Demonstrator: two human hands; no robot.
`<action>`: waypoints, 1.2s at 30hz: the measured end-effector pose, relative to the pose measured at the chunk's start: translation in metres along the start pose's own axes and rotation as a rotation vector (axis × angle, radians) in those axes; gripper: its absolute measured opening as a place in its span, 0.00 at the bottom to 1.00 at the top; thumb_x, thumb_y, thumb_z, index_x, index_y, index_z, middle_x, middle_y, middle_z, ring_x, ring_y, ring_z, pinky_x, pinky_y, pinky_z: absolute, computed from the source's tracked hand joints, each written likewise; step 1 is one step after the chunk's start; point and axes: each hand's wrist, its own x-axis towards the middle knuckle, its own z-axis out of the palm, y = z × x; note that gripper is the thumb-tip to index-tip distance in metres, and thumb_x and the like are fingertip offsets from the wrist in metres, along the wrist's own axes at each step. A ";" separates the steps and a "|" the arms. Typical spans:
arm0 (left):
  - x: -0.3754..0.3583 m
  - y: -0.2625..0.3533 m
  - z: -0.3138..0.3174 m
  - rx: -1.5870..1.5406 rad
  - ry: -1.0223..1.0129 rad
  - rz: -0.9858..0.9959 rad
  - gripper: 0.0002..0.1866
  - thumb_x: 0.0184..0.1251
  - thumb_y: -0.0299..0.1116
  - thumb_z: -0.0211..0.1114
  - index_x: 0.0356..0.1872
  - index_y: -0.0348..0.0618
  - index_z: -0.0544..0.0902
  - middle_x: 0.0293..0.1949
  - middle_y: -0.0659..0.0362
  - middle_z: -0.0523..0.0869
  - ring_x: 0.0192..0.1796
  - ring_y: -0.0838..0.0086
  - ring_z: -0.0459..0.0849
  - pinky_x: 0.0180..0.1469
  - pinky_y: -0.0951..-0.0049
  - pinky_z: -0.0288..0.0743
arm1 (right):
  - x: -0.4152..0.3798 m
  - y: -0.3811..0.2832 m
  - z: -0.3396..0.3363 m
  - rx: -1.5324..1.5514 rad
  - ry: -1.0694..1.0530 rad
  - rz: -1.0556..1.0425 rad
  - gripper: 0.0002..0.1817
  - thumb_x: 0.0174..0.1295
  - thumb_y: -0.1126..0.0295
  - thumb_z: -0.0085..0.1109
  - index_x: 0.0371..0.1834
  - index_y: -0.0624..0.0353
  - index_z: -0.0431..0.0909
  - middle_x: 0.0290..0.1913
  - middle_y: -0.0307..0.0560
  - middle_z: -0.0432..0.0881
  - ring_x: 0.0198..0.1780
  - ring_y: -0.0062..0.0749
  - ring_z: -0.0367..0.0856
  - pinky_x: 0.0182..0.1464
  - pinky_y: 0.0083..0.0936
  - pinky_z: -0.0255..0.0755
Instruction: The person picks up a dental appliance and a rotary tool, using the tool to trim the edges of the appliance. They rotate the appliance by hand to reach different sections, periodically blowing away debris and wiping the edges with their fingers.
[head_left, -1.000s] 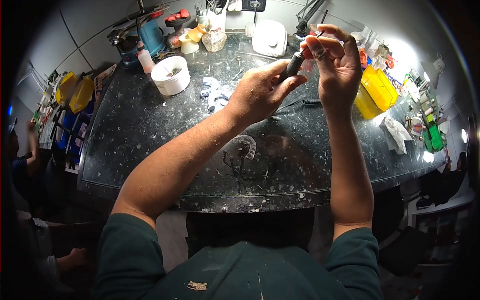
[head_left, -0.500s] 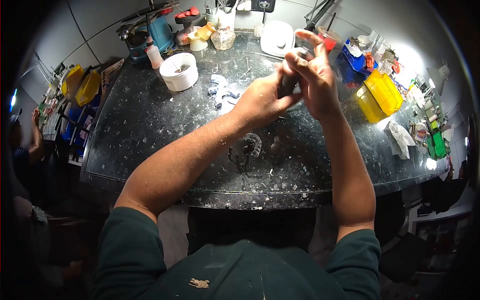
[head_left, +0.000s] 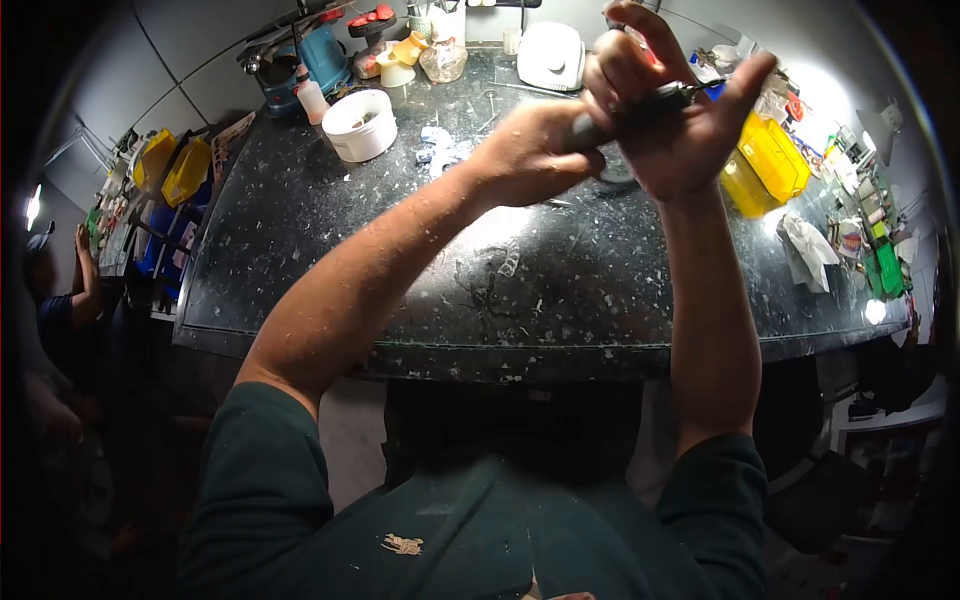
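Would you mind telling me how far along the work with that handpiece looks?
Done: a clear dental tray lies on the dusty worktop. In hand: the left hand grips a dark handpiece while the right hand closes around its tip. Left: what sits at the tip is hidden, so the remainder cannot be judged.

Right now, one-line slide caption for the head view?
Both hands raised over a speckled dark worktop: left hand grips a dark handheld tool, right hand wraps around its front end.
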 end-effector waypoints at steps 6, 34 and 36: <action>0.032 0.033 -0.047 1.025 -0.005 0.527 0.14 0.55 0.29 0.69 0.42 0.43 0.79 0.32 0.55 0.82 0.40 0.58 0.84 0.45 0.57 0.75 | -0.007 0.011 -0.051 -0.541 0.190 0.518 0.29 0.72 0.39 0.52 0.37 0.57 0.82 0.27 0.31 0.77 0.24 0.12 0.71 0.25 0.13 0.64; -0.070 0.053 -0.052 0.793 -0.504 -0.157 0.21 0.58 0.33 0.76 0.54 0.56 0.87 0.59 0.58 0.79 0.67 0.60 0.71 0.71 0.57 0.66 | -0.028 0.061 -0.116 -0.515 0.721 0.096 0.12 0.61 0.63 0.67 0.46 0.54 0.88 0.32 0.32 0.79 0.34 0.14 0.76 0.35 0.13 0.75; -0.075 0.052 -0.046 0.823 -0.520 -0.107 0.20 0.58 0.31 0.76 0.53 0.56 0.87 0.58 0.59 0.80 0.67 0.59 0.71 0.71 0.57 0.67 | -0.029 0.062 -0.109 -0.567 0.689 0.084 0.12 0.62 0.63 0.66 0.45 0.55 0.88 0.33 0.32 0.79 0.35 0.14 0.76 0.34 0.13 0.75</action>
